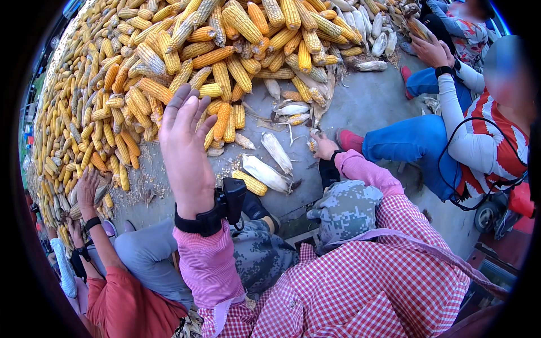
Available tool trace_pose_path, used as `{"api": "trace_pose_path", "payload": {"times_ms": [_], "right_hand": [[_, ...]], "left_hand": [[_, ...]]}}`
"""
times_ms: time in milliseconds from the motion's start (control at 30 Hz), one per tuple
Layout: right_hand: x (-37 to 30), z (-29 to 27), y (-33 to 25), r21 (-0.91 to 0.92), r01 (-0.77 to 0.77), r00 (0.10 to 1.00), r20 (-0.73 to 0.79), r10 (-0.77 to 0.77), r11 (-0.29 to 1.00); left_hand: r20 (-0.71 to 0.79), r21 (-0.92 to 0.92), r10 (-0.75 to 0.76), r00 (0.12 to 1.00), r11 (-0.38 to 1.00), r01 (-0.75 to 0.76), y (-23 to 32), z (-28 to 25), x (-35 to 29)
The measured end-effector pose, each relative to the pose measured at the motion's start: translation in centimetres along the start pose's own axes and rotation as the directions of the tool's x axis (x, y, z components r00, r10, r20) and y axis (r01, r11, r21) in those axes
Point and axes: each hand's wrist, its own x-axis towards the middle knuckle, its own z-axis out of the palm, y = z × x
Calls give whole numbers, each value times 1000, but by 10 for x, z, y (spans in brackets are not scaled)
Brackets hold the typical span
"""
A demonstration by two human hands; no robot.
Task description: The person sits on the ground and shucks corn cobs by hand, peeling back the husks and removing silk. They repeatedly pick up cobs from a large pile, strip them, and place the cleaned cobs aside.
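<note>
My left hand (189,152) is raised in front of the corn pile, fingers stretched and apart, with nothing in it. Beyond it lie many husked yellow corn cobs (236,73). My right hand (325,147) is low over the concrete, its fingers closed on a corn cob (312,144), of which only a small end shows. Between my hands, ears in pale husks (276,152) lie on the ground, one long white-husked ear (265,173) among them. Next to that ear is a bare yellow cob (249,183).
On the right a co-worker in blue trousers (406,138) sits close by, both hands (431,52) on an ear. At the left a person in a red shirt (132,298) reaches toward the pile's edge. Loose kernels (147,186) are scattered on the concrete floor (360,96).
</note>
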Motion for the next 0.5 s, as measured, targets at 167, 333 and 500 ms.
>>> {"api": "trace_pose_path", "payload": {"times_ms": [167,333,500], "right_hand": [[15,11,14,113,90,991,-111,-78,990],[14,-19,0,677,9,999,22,-32,736],[-67,-176,-87,888,27,984,58,-169,458]], "left_hand": [[56,8,-30,998,1000,29,-1,3,0],[83,30,-32,996,999,30,2,-6,7],[307,213,-46,951,977,-21,-7,3,5]]}}
